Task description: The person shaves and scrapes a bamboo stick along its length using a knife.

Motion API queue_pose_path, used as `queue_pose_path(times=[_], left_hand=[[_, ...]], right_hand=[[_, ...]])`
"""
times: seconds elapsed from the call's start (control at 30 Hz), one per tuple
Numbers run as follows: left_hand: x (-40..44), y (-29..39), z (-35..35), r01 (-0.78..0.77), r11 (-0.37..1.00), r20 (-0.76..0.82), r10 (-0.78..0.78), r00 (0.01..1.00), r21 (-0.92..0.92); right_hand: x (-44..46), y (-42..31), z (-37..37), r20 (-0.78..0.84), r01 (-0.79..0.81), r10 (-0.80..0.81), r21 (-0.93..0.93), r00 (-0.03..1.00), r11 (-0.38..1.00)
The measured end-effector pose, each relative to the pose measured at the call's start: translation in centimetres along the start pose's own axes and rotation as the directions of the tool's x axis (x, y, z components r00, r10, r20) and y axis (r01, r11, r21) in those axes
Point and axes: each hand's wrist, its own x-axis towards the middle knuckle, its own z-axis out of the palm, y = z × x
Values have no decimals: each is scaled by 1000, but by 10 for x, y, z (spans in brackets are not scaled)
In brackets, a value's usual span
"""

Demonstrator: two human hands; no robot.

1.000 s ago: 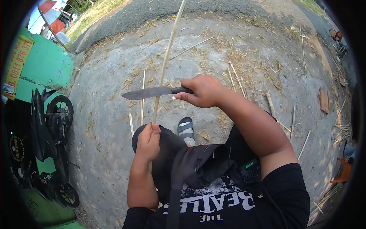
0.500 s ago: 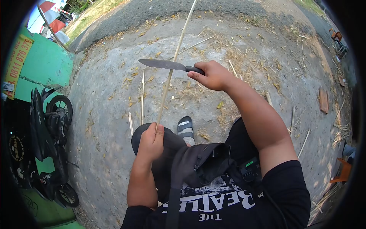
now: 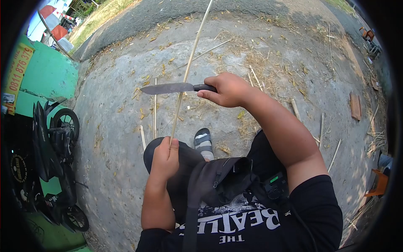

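Note:
A long, thin, pale strip (image 3: 192, 54) rises from my left hand (image 3: 166, 158) and runs up past the top of the view. My left hand is closed round its lower part, above my knee. My right hand (image 3: 226, 90) grips the black handle of a knife (image 3: 168, 88). The dark, wide blade points left and lies across the strip, above my left hand. Whether the edge bites into the strip cannot be made out.
Thin strips (image 3: 155, 107) and dry leaves lie on the concrete ground (image 3: 113, 138). A motorcycle (image 3: 63, 130) stands at the left by a green wall (image 3: 54, 75). A reddish block (image 3: 355, 106) and an orange chair (image 3: 377, 183) are at the right.
The knife went up along the strip and to the right, then came partway back down and left. The strip's upper part has tilted right, then slightly back. My left hand keeps its hold.

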Motion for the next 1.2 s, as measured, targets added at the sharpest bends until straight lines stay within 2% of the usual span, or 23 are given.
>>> queue_pose_path(times=[0.03,0.07,0.1,0.17,0.27,0.3,0.37,0.47,0.57,0.63,0.7,0.77,0.87,0.9,0.97,1.07,1.17,1.2], left_hand=[[0,4,1,-15,999,-3,15,1000,29],[-2,5,2,-25,998,-5,25,1000,55],[-8,4,3,-19,998,1,19,1000,68],[-6,4,5,-40,995,0,40,999,95],[-3,-1,4,-29,997,3,28,1000,73],[-1,-2,3,-23,998,10,23,1000,51],[-2,-4,1,-3,1000,27,3,1000,12],[-4,-5,0,-11,1000,29,11,1000,-22],[-1,-9,-2,36,997,56,-32,998,-67],[2,-15,-2,72,993,103,-62,993,-95],[-2,-16,-4,96,991,133,-83,988,-93],[1,-7,-4,79,995,144,-69,987,-66],[1,4,-4,-38,999,94,38,995,-6],[-2,0,-5,7,999,101,-3,995,-41],[1,-12,-5,77,991,117,-64,991,-112],[-1,4,-5,-11,1000,102,11,995,3],[1,0,-2,-57,998,89,55,995,19],[1,-5,-2,-15,1000,105,17,994,-13]], right_hand=[[-3,-5,0,18,31,-30,-64,999,997],[2,6,-3,51,-7,12,-90,999,996],[5,10,-11,21,-122,121,51,992,991],[12,32,-14,-96,-141,155,136,983,981],[4,17,-4,9,-65,65,93,998,994],[-1,-1,-4,100,-44,42,17,994,999],[0,5,5,92,-19,17,18,996,1000],[10,26,-6,2,-86,86,98,996,991],[7,10,4,51,-153,145,249,988,956],[-3,-8,7,126,20,-26,53,992,998],[-4,-10,10,128,11,-15,31,992,999],[4,7,4,81,-7,3,52,997,999],[12,12,9,42,-11,6,114,999,993],[10,9,14,42,-18,12,146,999,989],[7,2,15,55,4,-9,95,998,995],[4,1,5,101,44,-43,-8,994,999],[11,11,6,71,-45,38,90,997,995],[9,4,10,16,-25,24,103,1000,994]])
